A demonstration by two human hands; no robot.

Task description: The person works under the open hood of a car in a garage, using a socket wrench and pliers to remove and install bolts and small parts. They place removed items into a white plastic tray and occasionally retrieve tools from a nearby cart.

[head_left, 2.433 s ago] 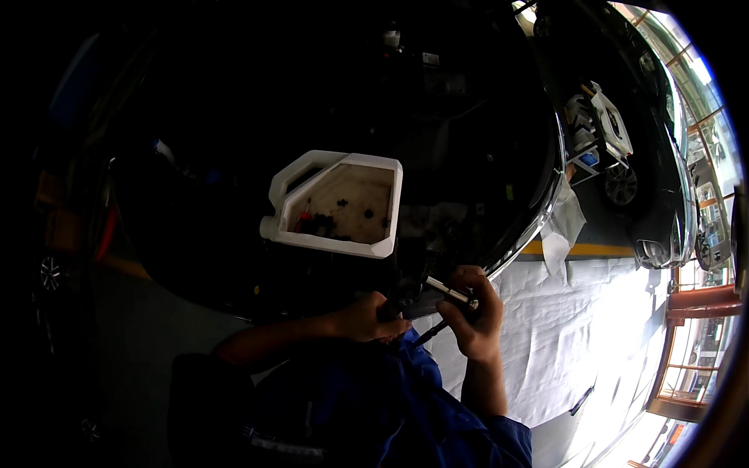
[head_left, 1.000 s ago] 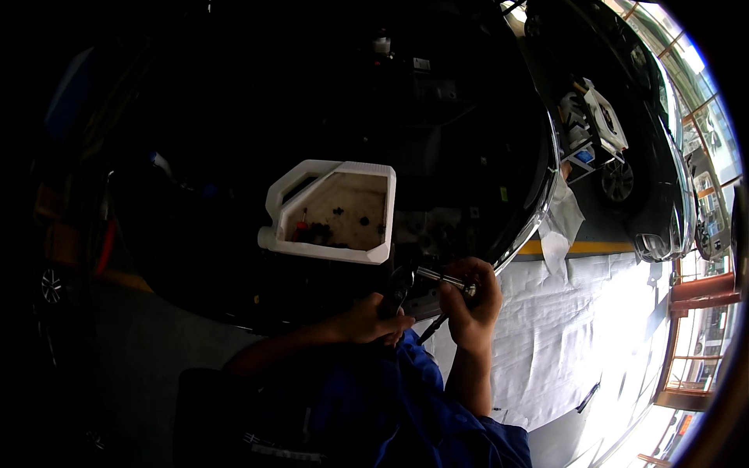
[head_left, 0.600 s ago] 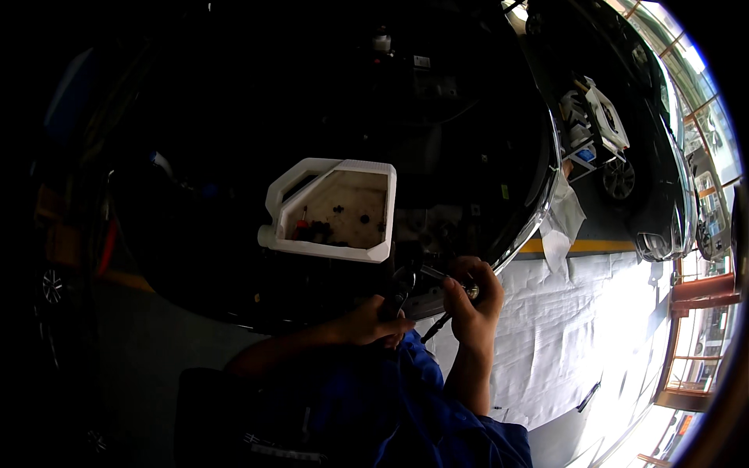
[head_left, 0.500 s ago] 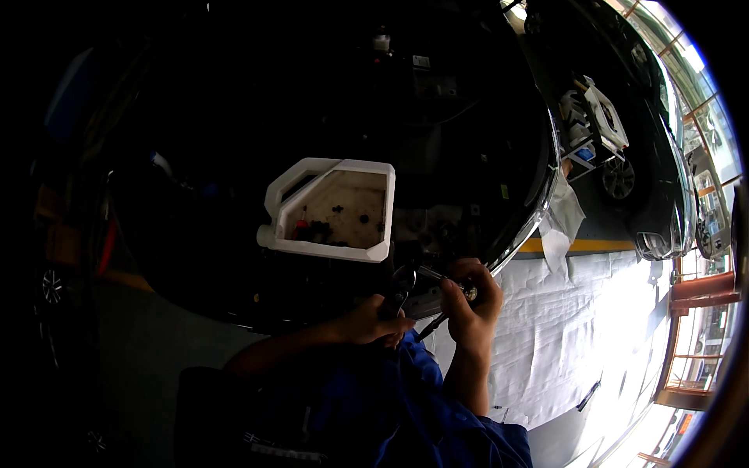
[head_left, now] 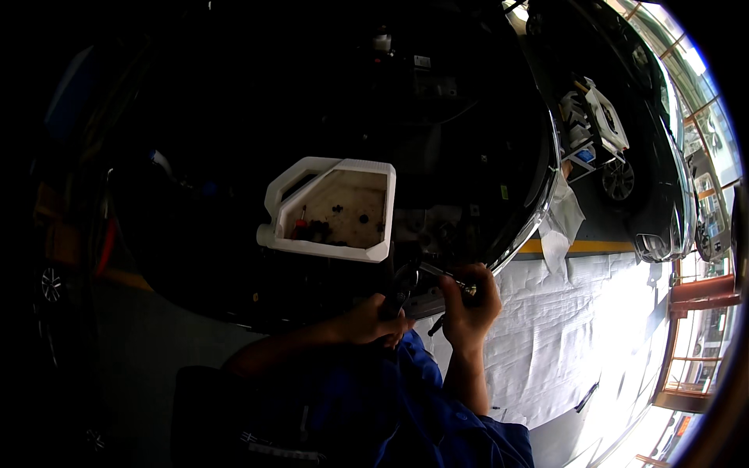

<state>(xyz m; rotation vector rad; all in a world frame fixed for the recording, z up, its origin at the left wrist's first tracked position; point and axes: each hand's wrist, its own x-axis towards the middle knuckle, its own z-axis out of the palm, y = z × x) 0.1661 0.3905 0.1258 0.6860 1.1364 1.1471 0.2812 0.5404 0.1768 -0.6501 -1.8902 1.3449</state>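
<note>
My left hand [head_left: 367, 321] is closed around a dark piece [head_left: 402, 287] with a few shiny highlights; shadow hides its kind. Close by on the right, my right hand [head_left: 473, 306] grips a slim metal tool [head_left: 431, 269] between thumb and fingers. A bright shaft points from it toward the dark piece, and a dark rod end [head_left: 437, 324] sticks out below the hand. Both hands are over the front edge of a car's engine bay [head_left: 437, 226]. Beyond them lies a cut-open white plastic jug [head_left: 367, 254], with small dark parts and a red-handled item [head_left: 301, 223] inside.
A white sheet [head_left: 546, 327] spreads over the floor on the right, with a thin dark item [head_left: 587, 396] lying there. A cart with white containers [head_left: 581, 129] stands beside another dark car [head_left: 655, 156]. White paper [head_left: 560, 214] hangs at the fender. The left side is very dark.
The tool in my right hand has turned, its dark rod end now drawn up closer to the hand. My left hand stays nearly in place.
</note>
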